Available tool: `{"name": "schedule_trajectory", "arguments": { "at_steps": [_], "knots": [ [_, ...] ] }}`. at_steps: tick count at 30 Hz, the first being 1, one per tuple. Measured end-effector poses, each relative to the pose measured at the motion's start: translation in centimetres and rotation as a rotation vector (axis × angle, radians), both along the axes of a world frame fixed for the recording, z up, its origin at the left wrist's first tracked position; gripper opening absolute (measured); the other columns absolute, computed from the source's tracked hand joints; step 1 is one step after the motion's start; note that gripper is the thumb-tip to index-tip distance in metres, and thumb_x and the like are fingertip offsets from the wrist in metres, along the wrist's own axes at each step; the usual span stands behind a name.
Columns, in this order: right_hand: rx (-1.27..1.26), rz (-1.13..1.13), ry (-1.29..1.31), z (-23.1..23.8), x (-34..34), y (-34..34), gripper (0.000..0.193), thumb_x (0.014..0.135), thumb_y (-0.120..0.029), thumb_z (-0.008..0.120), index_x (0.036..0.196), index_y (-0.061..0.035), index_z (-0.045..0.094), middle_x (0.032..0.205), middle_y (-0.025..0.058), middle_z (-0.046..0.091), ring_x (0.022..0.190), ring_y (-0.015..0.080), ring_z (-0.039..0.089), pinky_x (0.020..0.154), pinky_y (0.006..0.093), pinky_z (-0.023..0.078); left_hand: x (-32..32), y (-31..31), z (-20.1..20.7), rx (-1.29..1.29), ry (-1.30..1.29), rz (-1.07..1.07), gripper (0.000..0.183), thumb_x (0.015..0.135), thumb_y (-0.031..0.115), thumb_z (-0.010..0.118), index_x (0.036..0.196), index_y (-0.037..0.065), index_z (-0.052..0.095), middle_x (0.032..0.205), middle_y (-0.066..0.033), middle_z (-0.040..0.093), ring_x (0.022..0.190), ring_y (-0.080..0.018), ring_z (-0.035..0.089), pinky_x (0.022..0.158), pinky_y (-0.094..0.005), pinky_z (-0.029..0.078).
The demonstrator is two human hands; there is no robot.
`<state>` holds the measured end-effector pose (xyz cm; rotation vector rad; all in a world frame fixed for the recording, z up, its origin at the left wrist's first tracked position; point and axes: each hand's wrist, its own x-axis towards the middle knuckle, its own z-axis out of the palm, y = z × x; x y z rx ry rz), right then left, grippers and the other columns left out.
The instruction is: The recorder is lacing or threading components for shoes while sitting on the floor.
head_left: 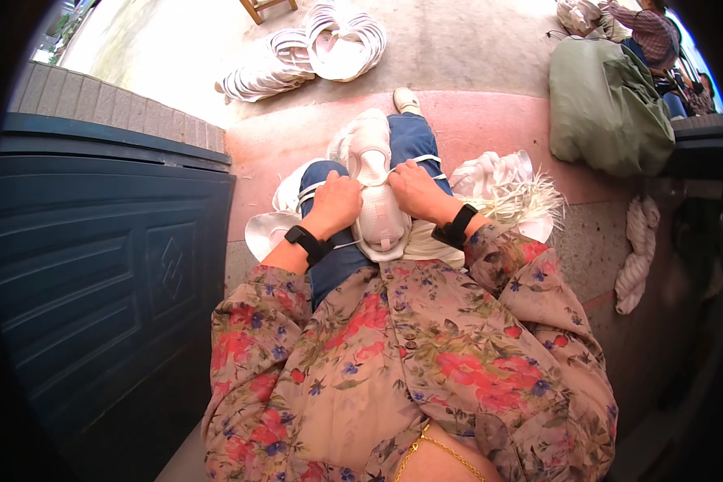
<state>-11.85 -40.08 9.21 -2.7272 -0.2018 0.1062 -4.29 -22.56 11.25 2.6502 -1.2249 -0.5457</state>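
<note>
Between my knees lies a pale pinkish-white shoe upper [380, 215] with a mesh surface, its heel end toward me. My left hand [336, 202] is closed at its left edge and my right hand [418, 193] at its right edge. A thin whitish shoelace [375, 184] runs across the upper between my hands, and the fingers of each pinch it. More pale uppers [361, 132] are stacked just beyond. The fingertips are partly hidden against the upper.
Loose cream laces [525, 201] and pale uppers [490, 173] lie right of my legs; a white piece [267, 233] sits left. Bundled uppers [345, 42] rest ahead on the floor. A green sack [606, 108] stands far right, near another person [653, 36]. A blue door [112, 257] is left.
</note>
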Motion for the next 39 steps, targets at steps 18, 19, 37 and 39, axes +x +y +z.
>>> {"name": "schedule_trajectory", "arguments": {
  "at_steps": [18,19,37,39],
  "knots": [
    [-0.318,0.507,-0.315,0.0,0.7,-0.6,0.009,0.071,-0.014,0.051,0.073,-0.0097,0.060,0.082,0.0040,0.056,0.079,0.0170,0.051,0.068,0.0280,0.039,1.1,1.6,-0.6,-0.409,0.222,0.031,0.017,0.076,0.012,0.054,0.086,0.003,0.064,0.080,-0.0133,0.061,0.081,-0.0297,0.053,0.073,-0.0367,0.043],
    [-0.350,0.490,-0.268,0.3,1.2,-0.7,0.009,0.071,-0.014,0.051,0.073,-0.0097,0.060,0.082,0.0040,0.056,0.079,0.0170,0.051,0.068,0.0280,0.039,1.1,1.6,-0.7,-0.409,0.215,0.024,0.017,0.078,0.015,0.056,0.087,0.002,0.064,0.080,-0.0129,0.060,0.080,-0.0295,0.053,0.073,-0.0361,0.043],
    [0.079,-0.060,-0.202,-0.2,0.1,4.1,0.010,0.077,-0.014,0.054,0.075,-0.0044,0.056,0.073,0.0137,0.058,0.070,0.0273,0.059,0.057,0.0355,0.047,0.4,1.6,-1.5,-0.630,0.131,0.044,0.017,0.079,0.012,0.053,0.079,-0.004,0.059,0.067,-0.0202,0.055,0.063,-0.0340,0.053,0.061,-0.0364,0.042],
    [-0.200,0.062,-0.275,-0.5,0.4,4.4,0.008,0.075,-0.012,0.053,0.071,-0.0069,0.057,0.074,0.0128,0.058,0.070,0.0227,0.060,0.054,0.0320,0.045,0.4,1.5,-1.2,-0.556,0.215,0.089,0.015,0.078,0.011,0.054,0.081,-0.002,0.060,0.072,-0.0180,0.057,0.069,-0.0328,0.053,0.065,-0.0364,0.042]
  ]
}}
